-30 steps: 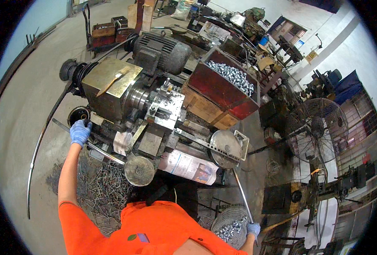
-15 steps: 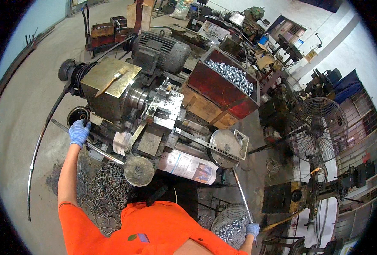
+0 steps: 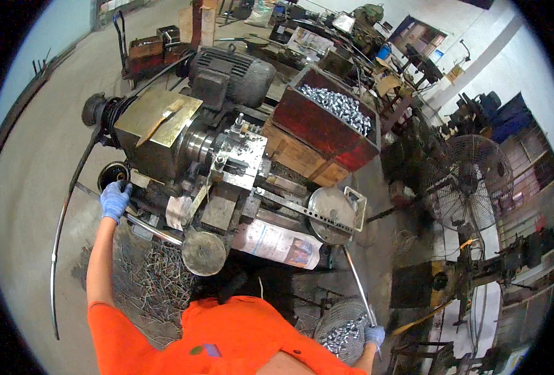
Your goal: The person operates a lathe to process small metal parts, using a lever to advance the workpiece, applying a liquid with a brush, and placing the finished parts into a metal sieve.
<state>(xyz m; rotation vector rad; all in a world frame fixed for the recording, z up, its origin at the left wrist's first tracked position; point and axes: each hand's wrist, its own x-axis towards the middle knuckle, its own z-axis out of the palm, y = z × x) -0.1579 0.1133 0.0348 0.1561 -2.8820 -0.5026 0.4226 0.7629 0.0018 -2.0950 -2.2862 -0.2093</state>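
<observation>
Gripping the lever (image 3: 359, 284) near its lower end: right hand (image 3: 374, 336), fingers closed round it. Lever is at the machine's (image 3: 244, 156) right, sloping down from the disc (image 3: 325, 201). Left hand (image 3: 115, 201) looks curled on the knob (image 3: 122, 185) of the wheel (image 3: 111, 175), machine's left; can't tell how tight. Lever should be rigid, smooth, slippery if oily; hold near the free end for leverage. Wheel probably heavy; take it by the knob. Count: two gloved hands, one lever, one wheel, one brush (image 3: 158, 127), one red box (image 3: 317, 128), one basket (image 3: 322, 320). Parts (image 3: 339, 107) in both containers: too many to count.
</observation>
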